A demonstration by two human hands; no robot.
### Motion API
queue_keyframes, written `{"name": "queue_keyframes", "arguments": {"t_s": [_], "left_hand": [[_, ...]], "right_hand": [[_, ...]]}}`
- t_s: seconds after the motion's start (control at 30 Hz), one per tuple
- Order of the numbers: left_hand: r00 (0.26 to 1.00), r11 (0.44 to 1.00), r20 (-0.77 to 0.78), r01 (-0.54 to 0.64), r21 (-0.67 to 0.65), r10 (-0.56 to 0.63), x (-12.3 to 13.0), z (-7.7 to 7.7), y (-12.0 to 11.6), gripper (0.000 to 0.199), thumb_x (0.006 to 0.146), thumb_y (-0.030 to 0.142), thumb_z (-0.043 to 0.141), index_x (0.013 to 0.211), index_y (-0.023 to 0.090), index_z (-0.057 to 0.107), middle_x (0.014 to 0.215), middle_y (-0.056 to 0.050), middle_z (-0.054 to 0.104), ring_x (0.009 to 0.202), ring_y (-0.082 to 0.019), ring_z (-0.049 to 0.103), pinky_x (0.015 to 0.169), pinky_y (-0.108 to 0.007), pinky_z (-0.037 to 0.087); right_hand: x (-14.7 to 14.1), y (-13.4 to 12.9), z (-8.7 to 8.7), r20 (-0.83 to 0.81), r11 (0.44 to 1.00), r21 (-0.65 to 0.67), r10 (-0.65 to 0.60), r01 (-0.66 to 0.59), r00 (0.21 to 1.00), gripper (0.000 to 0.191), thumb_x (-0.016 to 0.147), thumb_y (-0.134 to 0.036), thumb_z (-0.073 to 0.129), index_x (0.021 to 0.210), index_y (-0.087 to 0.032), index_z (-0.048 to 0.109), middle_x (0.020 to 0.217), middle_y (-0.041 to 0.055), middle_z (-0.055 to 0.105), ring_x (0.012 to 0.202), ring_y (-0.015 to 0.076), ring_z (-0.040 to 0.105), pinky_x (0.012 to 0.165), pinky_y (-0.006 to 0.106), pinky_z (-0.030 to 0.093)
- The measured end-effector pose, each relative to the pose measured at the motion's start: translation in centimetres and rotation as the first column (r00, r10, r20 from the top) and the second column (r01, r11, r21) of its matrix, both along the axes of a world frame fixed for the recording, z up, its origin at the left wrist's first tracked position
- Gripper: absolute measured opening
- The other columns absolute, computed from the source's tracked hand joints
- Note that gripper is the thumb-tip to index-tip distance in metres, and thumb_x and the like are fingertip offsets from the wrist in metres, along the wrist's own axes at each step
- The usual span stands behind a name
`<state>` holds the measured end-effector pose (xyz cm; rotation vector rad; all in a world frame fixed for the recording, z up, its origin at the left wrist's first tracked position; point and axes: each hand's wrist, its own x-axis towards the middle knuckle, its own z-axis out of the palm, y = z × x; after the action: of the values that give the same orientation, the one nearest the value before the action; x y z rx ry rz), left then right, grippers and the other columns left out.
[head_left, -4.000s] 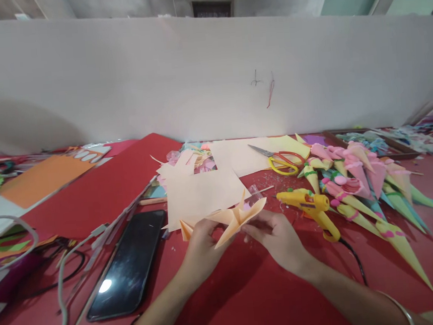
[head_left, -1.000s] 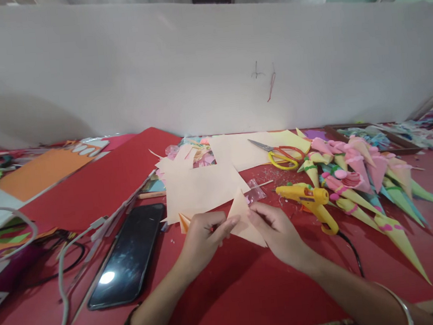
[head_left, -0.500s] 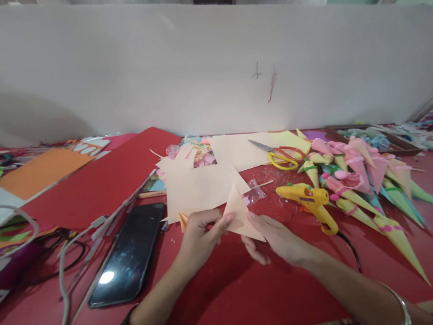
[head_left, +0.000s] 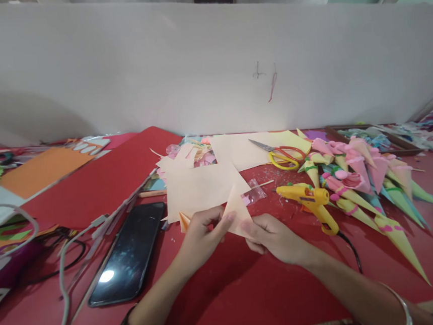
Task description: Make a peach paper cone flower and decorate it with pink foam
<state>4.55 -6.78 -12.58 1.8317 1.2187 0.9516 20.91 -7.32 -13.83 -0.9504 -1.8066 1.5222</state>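
Between my hands is a small peach paper piece (head_left: pixel 237 210), folded to a pointed shape with its tip upward. My left hand (head_left: pixel 203 234) is closed on its left edge, thumb on top. At the lower right corner, my right hand (head_left: pixel 272 236) pinches the paper between thumb and curled fingers. Behind it lies a larger peach sheet (head_left: pixel 199 186), and a small folded orange-peach paper (head_left: pixel 184 221) sits beside my left hand. A yellow glue gun (head_left: pixel 306 197) rests to the right of my right hand. Scissors (head_left: pixel 282 156) with red and yellow handles lie farther back on paper.
Several pastel paper cones (head_left: pixel 362 180) are heaped at the right. A black phone (head_left: pixel 129 253) lies left of my arms, near a white cable (head_left: pixel 62 277). Red card (head_left: pixel 101 185) and orange sheets (head_left: pixel 46 170) cover the back left. A white wall panel (head_left: pixel 193 68) bounds the table.
My right hand has gone from spread fingers to a closed pinch on the paper's lower right corner. The left hand has hardly moved and keeps its hold.
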Motion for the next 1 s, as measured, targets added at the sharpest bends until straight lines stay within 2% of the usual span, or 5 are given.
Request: {"name": "queue_keyframes", "arguments": {"t_s": [0.2,0.4,0.63,0.77,1.0], "left_hand": [[0.998,1.000,-0.059,-0.003,0.010,0.003,-0.06,0.00,0.03,0.031,0.076,0.034,0.048,0.053,0.015,0.039,0.049,0.006,0.036,0.048,-0.007,0.033,0.044,-0.017,0.025],[0.992,0.991,-0.104,0.062,-0.120,-0.075,-0.11,-0.22,-0.04,0.031,0.078,0.038,0.048,0.058,0.015,0.046,0.043,0.006,0.043,0.040,-0.007,0.041,0.042,-0.018,0.030],[0.975,0.997,-0.210,0.076,0.028,-0.069,-0.03,-0.83,0.18,0.029,0.082,0.032,0.042,0.058,0.017,0.040,0.047,0.007,0.042,0.045,-0.008,0.039,0.045,-0.018,0.028],[0.979,0.992,-0.163,0.117,-0.055,-0.125,-0.06,-0.86,0.09,0.030,0.083,0.034,0.039,0.058,0.017,0.040,0.040,0.007,0.040,0.038,-0.007,0.039,0.041,-0.017,0.028],[0.993,0.984,-0.021,0.109,-0.143,-0.113,0.09,-0.19,-0.23,0.030,0.084,0.035,0.036,0.061,0.018,0.039,0.039,0.008,0.041,0.033,-0.006,0.036,0.037,-0.016,0.028]], "right_hand": [[-0.12,-0.26,-0.08,0.103,0.999,0.054,0.001,-0.007,0.995,0.045,0.085,-0.044,0.035,0.049,-0.017,0.035,0.045,-0.0054,0.033,0.043,0.0054,0.031,0.044,0.020,0.023],[-0.68,-0.53,-0.08,0.079,0.995,0.081,-0.067,0.061,0.995,0.031,0.084,-0.038,0.042,0.067,-0.015,0.054,0.054,-0.0033,0.047,0.047,0.0063,0.043,0.045,0.018,0.031],[-0.69,-0.43,-0.51,0.062,0.998,0.049,-0.051,0.048,0.997,0.033,0.088,-0.034,0.032,0.070,-0.015,0.051,0.048,-0.0045,0.046,0.041,0.0056,0.042,0.043,0.017,0.033],[-0.70,-0.51,-0.48,0.062,0.991,0.110,-0.082,0.075,0.995,0.037,0.088,-0.033,0.033,0.057,-0.016,0.045,0.048,-0.0039,0.044,0.045,0.0060,0.042,0.046,0.018,0.032],[-0.34,-0.30,-0.35,-0.023,0.968,0.117,-0.222,0.223,0.975,0.040,0.088,-0.039,0.033,0.055,-0.017,0.040,0.046,-0.0049,0.041,0.044,0.0063,0.039,0.046,0.019,0.030]]}}
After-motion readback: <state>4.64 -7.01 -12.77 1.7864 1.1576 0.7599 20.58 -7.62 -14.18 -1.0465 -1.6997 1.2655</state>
